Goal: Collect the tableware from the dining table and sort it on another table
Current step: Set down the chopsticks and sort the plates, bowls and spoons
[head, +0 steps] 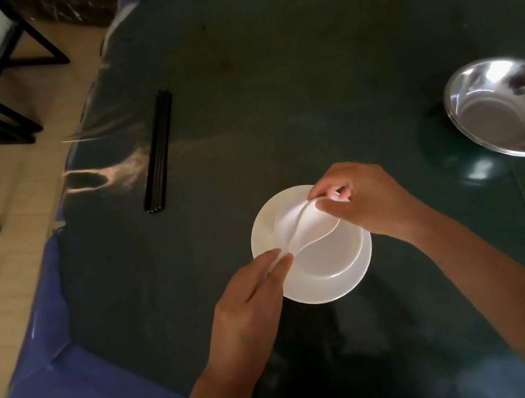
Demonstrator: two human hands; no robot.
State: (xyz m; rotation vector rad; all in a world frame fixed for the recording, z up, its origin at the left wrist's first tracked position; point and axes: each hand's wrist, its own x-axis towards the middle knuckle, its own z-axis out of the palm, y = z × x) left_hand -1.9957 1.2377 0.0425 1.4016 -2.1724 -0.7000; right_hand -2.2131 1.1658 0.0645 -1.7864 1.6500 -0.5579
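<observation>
Both our forearms are reaching in from the near edge, and we are working over the white plates (316,280) just ahead. Our left hand (250,301) is pinching the handle end of a white spoon (294,231) between thumb and fingertips, the other fingers lying fairly straight. Our right hand (369,201) is curling its fingers round the far end of the spoons (there seem to be two or more nested, though the white-on-white blur is making the count uncertain). We are probably holding them from both ends to line them up, so they lie as one neat stack over the plates.

Those plates look to be two, a smaller one sitting on a larger, and they are carrying nothing but the spoons hovering on or just above them; we cannot tell if they touch.

Further out, black chopsticks (159,150) are lying bundled to the left, well apart. Steel bowls (510,108), stacked and empty, are sitting at the right edge of the dark table (302,70). So the sorting seems well along, each kind in its own spot.
</observation>
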